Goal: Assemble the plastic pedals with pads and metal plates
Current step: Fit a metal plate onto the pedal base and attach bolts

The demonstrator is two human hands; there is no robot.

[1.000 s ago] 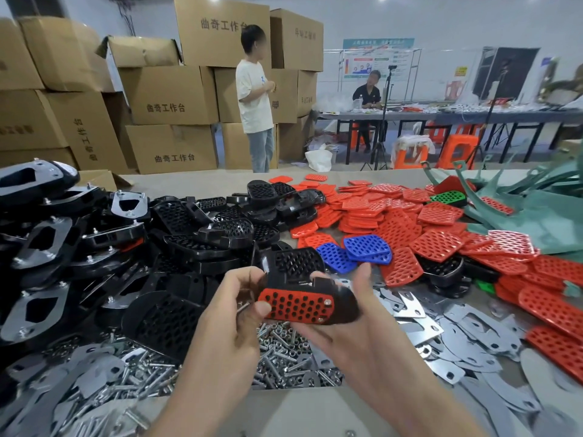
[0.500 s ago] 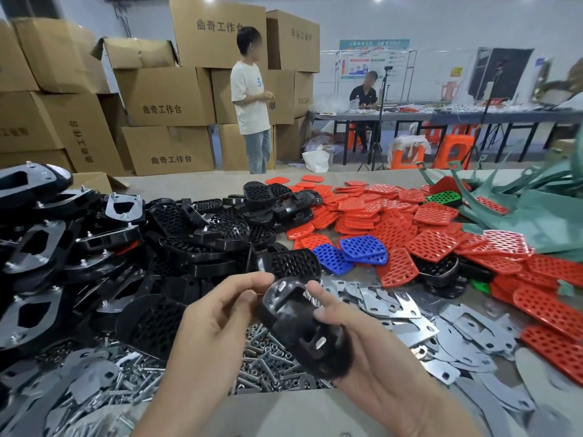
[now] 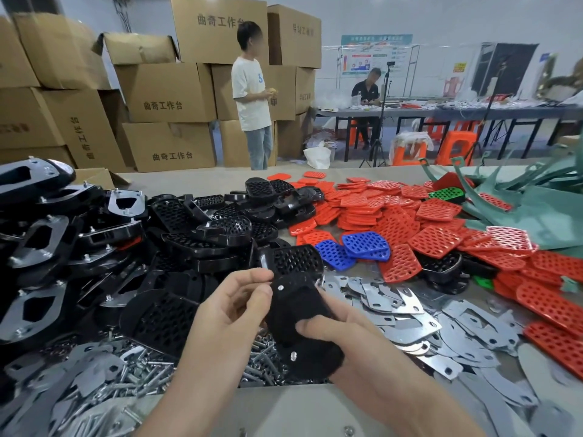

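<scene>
I hold a black plastic pedal (image 3: 296, 313) in front of me, underside up, with two small bolt ends showing in it. My right hand (image 3: 344, 339) grips its lower part from the right. My left hand (image 3: 233, 307) pinches its upper left end with thumb and fingers. Its red pad faces away and is hidden. Red pads (image 3: 397, 222) lie heaped at the right, two blue pads (image 3: 362, 244) beside them. Metal plates (image 3: 407, 307) are strewn right of my hands. Bolts (image 3: 151, 370) lie in a pile below the pedal.
Bare black pedals (image 3: 220, 228) pile up in the middle. Pedals with metal plates fitted (image 3: 34, 247) are stacked at the left. Green plastic parts (image 3: 536, 212) lie far right. Cardboard boxes (image 3: 164, 93) and two people stand and sit beyond the table.
I have turned the pedal over: its red pad faced me a second ago, now the black underside does. The pedal has also swung to point more toward me.
</scene>
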